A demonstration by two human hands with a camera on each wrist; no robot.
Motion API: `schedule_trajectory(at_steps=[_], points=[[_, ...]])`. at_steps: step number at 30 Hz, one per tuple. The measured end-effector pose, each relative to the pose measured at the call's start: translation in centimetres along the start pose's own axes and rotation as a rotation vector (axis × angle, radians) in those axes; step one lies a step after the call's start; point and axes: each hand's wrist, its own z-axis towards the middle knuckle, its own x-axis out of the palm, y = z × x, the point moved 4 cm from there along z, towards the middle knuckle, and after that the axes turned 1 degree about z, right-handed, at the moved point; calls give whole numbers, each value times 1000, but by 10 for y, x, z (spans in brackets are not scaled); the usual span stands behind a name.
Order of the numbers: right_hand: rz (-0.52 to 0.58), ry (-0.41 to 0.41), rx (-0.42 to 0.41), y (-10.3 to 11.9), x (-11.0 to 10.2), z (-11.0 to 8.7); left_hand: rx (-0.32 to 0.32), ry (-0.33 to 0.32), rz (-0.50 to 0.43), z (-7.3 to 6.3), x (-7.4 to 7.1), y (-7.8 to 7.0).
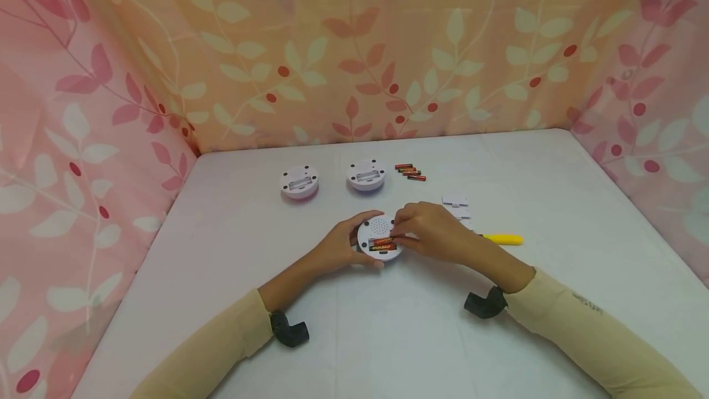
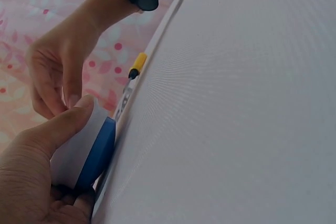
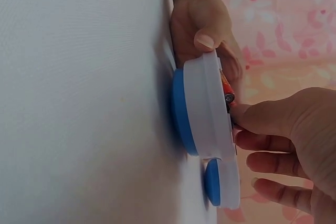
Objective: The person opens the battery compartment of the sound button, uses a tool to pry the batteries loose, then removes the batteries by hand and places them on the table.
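Note:
My left hand (image 1: pixel 338 244) grips a round white device (image 1: pixel 381 225) by its side, thumb at the near edge and fingers round the far side. Its perforated face is up, and its blue underside shows in both wrist views. In the open compartment lies an orange-and-black battery (image 1: pixel 383 248). At the compartment's right end, my right hand (image 1: pixel 434 233) pinches another battery (image 3: pixel 226 84), tilted partly out of the compartment in the right wrist view. Fingertips hide part of this battery in the head view.
Behind stand two similar round devices, one left (image 1: pixel 300 190) and one right (image 1: pixel 366 183), with open compartments. Several loose batteries (image 1: pixel 408 170) lie beside them. To the right are small white covers (image 1: pixel 455 201) and a yellow-handled screwdriver (image 1: pixel 504 239). Patterned curtains (image 1: pixel 354 48) border the table.

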Motion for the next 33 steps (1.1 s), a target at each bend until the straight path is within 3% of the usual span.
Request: schedule_trajectory(at_steps=[7, 17, 23, 33], points=[[34, 33, 54, -7, -11, -1, 5, -6, 20, 0, 0, -3], [33, -15, 135, -23, -35, -5, 8, -5, 51, 0, -1, -3], [-1, -41, 203, -35, -46, -8, 4, -6, 6, 0, 0, -2], [-98, -59, 267, -60, -55, -10, 14, -10, 29, 0, 0, 0]])
